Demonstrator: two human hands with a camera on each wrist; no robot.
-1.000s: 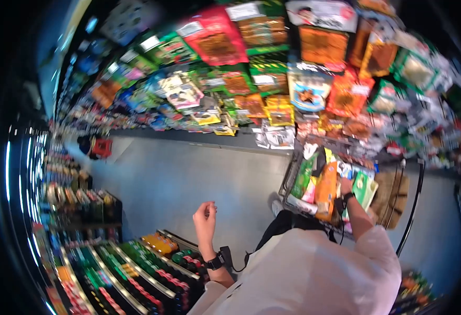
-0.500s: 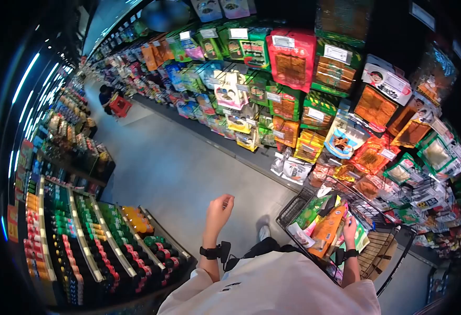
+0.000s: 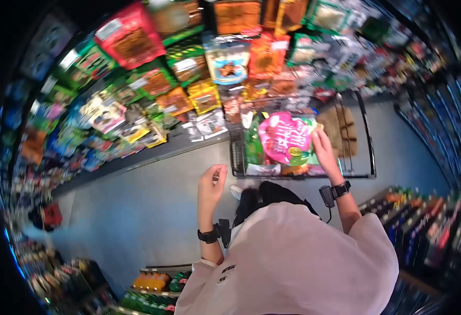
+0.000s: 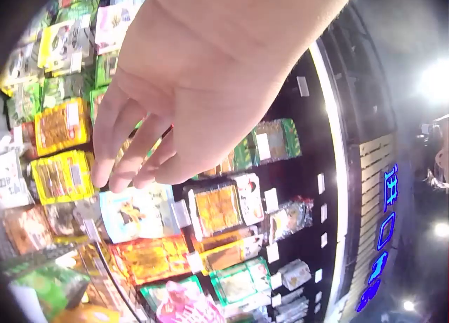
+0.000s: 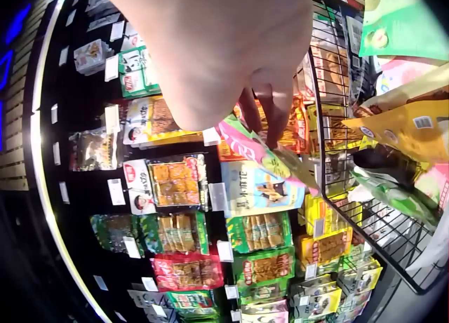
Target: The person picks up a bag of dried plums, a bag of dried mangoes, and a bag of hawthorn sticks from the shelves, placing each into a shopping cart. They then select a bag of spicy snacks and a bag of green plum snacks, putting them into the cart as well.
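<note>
My right hand pinches the edge of a pink snack bag with white lettering, held over the shopping cart. In the right wrist view this bag appears nearly edge-on below the curled fingers, its green border showing. Under it in the cart lie other packages, among them a green bag. My left hand hovers over the aisle floor to the left of the cart, fingers loosely bent and holding nothing. In the left wrist view, that hand overlaps the packaged snacks on the rack.
Hanging snack packs fill the rack beyond the cart, including a red pack and a blue-and-white pack. A brown box sits at the cart's right end. Bottle shelves stand behind me. A person is far down the aisle.
My right hand, earlier down among the packages in the cart, now holds the pink bag above them. The head view has swung to the right. My left hand stays loosely bent.
</note>
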